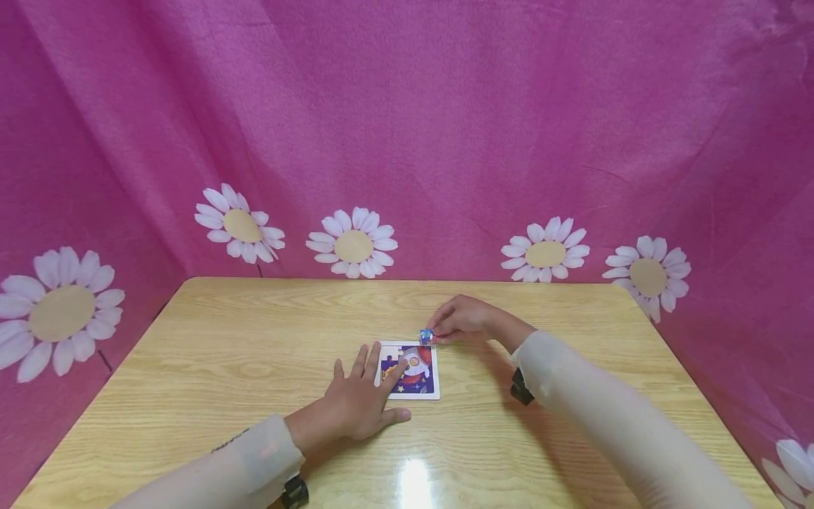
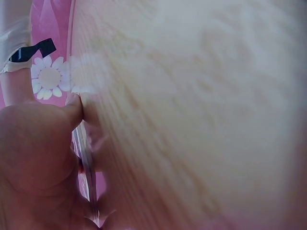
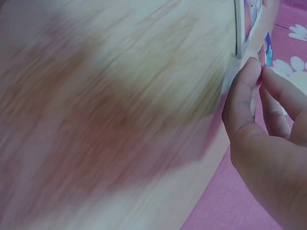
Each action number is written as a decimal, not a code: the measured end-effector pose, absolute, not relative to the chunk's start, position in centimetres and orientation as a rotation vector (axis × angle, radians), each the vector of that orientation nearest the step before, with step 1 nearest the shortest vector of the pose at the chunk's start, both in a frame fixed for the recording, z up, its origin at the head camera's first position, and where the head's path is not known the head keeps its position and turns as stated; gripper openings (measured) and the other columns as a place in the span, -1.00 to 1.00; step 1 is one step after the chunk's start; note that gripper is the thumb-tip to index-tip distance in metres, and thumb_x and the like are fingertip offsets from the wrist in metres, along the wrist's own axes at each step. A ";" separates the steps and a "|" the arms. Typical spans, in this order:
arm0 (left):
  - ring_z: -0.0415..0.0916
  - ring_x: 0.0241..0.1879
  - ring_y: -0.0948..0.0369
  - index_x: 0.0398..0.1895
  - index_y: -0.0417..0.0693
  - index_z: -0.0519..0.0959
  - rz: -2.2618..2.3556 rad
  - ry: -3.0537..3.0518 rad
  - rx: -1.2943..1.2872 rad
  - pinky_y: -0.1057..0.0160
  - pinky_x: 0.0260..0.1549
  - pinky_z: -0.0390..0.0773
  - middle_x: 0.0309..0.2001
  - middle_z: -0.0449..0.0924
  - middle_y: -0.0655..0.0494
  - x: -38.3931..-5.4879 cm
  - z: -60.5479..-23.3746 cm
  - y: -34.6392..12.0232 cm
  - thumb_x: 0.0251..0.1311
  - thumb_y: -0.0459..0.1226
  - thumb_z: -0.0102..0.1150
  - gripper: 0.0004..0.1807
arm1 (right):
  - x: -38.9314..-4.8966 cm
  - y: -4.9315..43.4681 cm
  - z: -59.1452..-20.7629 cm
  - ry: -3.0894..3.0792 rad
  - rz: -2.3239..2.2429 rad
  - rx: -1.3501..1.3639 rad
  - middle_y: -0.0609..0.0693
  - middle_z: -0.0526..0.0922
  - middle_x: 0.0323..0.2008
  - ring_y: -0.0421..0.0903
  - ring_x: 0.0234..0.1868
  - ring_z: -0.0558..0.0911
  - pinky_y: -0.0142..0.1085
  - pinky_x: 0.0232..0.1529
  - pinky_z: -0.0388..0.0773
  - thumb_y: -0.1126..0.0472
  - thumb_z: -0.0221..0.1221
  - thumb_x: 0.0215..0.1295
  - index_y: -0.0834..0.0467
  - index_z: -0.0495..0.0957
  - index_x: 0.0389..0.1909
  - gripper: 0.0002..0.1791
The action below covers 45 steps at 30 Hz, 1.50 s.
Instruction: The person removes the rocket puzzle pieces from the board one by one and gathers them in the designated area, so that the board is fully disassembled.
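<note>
In the head view, the left hand (image 1: 362, 406) lies with its fingers spread wide, the longer ones reaching over the left side of a puzzle board (image 1: 437, 382) and the thumb pointing across the table (image 1: 242, 353) just below it. The board is white-rimmed and shows a rocket among stars on purple, with a pale patch at its upper left. The right hand (image 1: 467, 317) pinches a small puzzle piece (image 1: 426, 337), blue and red, at the board's upper right edge; whether the piece touches the rim I cannot tell. Both arms wear pale sleeves (image 1: 604, 403), with a dark device (image 1: 521, 387) under the right cuff. A pink cloth (image 1: 407, 141) printed with white daisies hangs behind the table.

In the left wrist view, the left palm fills the lower left, its thumb at the tabletop and the edge of the board showing as a thin strip beyond. The wood grain is blurred.

In the right wrist view, the right thumb and fingertip close together on the piece, near one corner of the board at the upper right, with the daisy cloth behind.
</note>
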<state>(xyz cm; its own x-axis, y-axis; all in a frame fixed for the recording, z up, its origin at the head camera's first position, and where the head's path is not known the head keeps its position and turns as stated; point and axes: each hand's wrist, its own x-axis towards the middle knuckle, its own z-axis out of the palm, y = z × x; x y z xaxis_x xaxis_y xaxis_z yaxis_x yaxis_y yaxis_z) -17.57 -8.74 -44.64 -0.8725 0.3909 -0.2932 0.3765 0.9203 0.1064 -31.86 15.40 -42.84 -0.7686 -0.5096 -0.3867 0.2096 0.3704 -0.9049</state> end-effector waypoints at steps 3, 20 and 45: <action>-0.31 0.63 -0.22 0.69 0.38 -0.05 0.070 2.769 0.569 -0.50 0.40 -0.06 0.67 -0.29 -0.24 -17.6 -44.7 -8.7 0.33 0.49 -0.25 -0.05 | -31.7 16.0 -42.8 2.019 -1.444 -0.258 0.14 0.77 -0.31 -0.13 -0.29 0.74 -0.25 -0.06 0.72 0.52 0.17 0.40 0.57 0.59 0.01 -0.76; -0.30 0.63 -0.23 0.69 0.39 -0.06 0.075 2.790 0.579 -0.50 0.40 -0.07 0.67 -0.29 -0.25 -17.6 -45.2 -8.8 0.33 0.49 -0.26 -0.05 | -32.1 19.4 -42.8 2.185 -1.388 -0.207 0.11 0.78 -0.38 -0.19 -0.38 0.73 -0.35 -0.26 0.70 0.47 0.22 0.38 0.51 0.63 0.00 -0.76; -0.32 0.63 -0.22 0.69 0.40 -0.07 0.067 2.796 0.581 -0.50 0.40 -0.06 0.67 -0.30 -0.23 -17.7 -45.5 -8.9 0.33 0.49 -0.27 -0.06 | -32.4 21.3 -43.0 2.368 -1.280 -0.219 0.12 0.80 -0.39 -0.22 -0.40 0.68 -0.35 -0.34 0.63 0.47 0.27 0.32 0.49 0.68 -0.12 -0.83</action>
<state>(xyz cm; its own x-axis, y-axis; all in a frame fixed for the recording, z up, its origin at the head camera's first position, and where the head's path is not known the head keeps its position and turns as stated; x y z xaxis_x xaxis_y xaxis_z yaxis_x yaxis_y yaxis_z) -17.73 -8.88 -45.45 -0.8785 0.3968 -0.2661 0.3835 0.9178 0.1025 -32.36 21.27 -43.01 -0.8919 -0.3375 -0.3011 0.0672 0.5595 -0.8261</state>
